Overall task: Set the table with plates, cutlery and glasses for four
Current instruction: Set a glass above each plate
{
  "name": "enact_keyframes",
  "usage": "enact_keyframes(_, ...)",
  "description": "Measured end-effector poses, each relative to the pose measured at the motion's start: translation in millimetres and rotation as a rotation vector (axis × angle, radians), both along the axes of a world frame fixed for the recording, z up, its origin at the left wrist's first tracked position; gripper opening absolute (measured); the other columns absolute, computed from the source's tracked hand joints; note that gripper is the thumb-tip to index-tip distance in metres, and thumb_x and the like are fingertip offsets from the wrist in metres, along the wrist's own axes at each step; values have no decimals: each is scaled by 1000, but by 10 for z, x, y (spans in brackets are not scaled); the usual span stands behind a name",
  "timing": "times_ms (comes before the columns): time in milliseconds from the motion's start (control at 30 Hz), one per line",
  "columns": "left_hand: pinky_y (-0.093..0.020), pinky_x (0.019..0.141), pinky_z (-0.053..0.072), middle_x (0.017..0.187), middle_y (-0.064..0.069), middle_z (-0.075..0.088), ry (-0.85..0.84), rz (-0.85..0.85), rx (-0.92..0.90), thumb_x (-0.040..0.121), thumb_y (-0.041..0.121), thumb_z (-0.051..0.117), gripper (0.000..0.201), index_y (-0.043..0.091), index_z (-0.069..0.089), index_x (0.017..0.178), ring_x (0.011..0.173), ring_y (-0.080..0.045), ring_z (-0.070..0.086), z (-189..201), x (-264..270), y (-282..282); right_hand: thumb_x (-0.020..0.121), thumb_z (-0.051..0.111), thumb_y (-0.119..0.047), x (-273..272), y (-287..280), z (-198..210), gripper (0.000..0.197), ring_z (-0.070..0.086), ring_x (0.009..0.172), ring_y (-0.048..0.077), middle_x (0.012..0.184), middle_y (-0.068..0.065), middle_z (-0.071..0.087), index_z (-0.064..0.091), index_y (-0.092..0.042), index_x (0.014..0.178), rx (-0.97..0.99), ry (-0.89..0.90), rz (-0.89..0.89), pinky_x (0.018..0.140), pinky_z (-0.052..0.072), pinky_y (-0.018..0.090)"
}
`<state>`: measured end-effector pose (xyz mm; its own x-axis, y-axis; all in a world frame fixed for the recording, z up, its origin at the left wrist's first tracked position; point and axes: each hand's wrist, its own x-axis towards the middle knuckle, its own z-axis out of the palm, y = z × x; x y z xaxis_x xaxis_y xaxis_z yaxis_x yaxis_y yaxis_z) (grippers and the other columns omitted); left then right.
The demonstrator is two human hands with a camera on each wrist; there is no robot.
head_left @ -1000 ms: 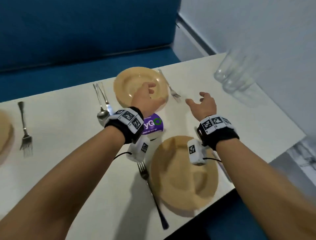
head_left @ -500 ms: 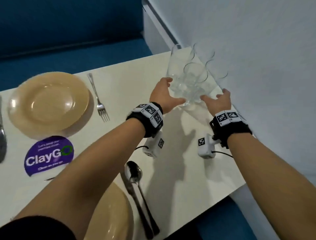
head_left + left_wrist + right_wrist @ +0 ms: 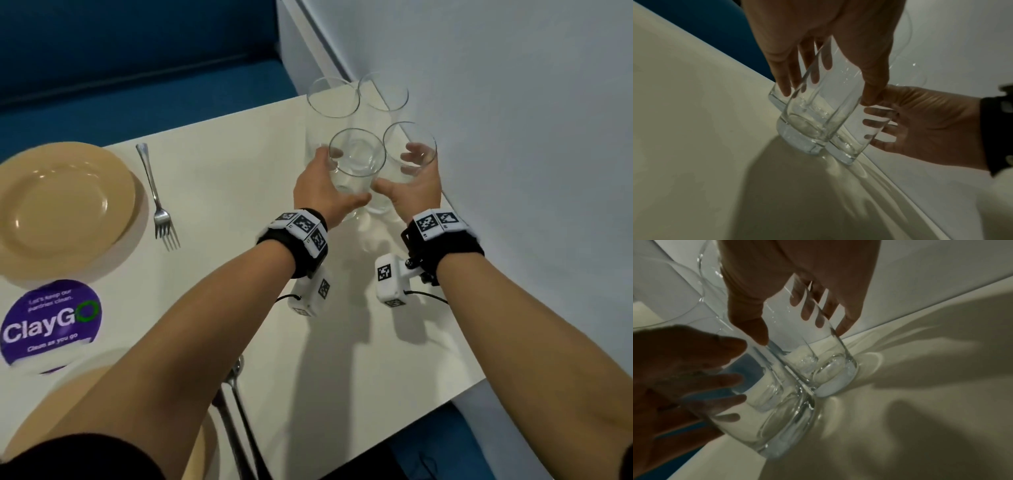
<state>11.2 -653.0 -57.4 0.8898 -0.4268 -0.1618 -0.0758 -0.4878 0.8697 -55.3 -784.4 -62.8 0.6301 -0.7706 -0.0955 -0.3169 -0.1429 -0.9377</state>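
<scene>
Now left hand (image 3: 320, 192) wrapped round near-left glass (image 3: 356, 161), right hand (image 3: 416, 190) gripping its touching neighbour glass (image 3: 409, 150).

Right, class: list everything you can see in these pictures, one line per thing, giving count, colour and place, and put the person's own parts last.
Glasses: four, clear, clustered at the table's far right corner by the wall; two nearer ones are gripped.
Plates: two, tan, one far left, one at the near edge under the left forearm.
Fork: one, silver, right of the far plate.
Spoon and another utensil: dark metal, right of the near plate.
Sticker: one, purple, between the plates.
Table: one, cream.
Bench seat: blue, beyond the table.
Left hand: grips the nearer left glass.
Right hand: grips the nearer right glass.
</scene>
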Motion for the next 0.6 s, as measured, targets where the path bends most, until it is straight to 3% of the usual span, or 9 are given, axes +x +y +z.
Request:
enact_keyframes(200,-24,81,49,111,6,58,17,82,-51,58,36,86,72,26,47,119,97,-13,57,72,-46,626,57,77,-9,-109,537,73,69,52,105,15,116,-4,51,44,-23,117,-90,-35,60,76,43,6)
enact_keyframes(333,-18,75,47,113,7,58,-8,99,-61,60,37,86,73,26,47,120,98,-12,57,184,-21,1370,56,78,-12,-10,1183,187,73,52,104,15,115,-4,50,44,-18,120,-135,-44,158,83,45,18)
enact_keyframes(433,-10,67,41,113,8,57,-40,119,-58,61,39,85,72,26,46,120,98,-11,57,292,18,2099,57,79,-10,129,1841,262,72,52,103,15,114,-4,50,45,-17,120,-161,-60,216,84,45,19)
enact_keyframes(600,-26,80,51,106,9,59,-125,184,-42,57,42,86,70,26,48,114,95,-12,61,426,62,3536,59,80,-12,299,3136,349,71,51,100,13,114,-3,49,44,-17,121,-149,-96,267,74,41,1)
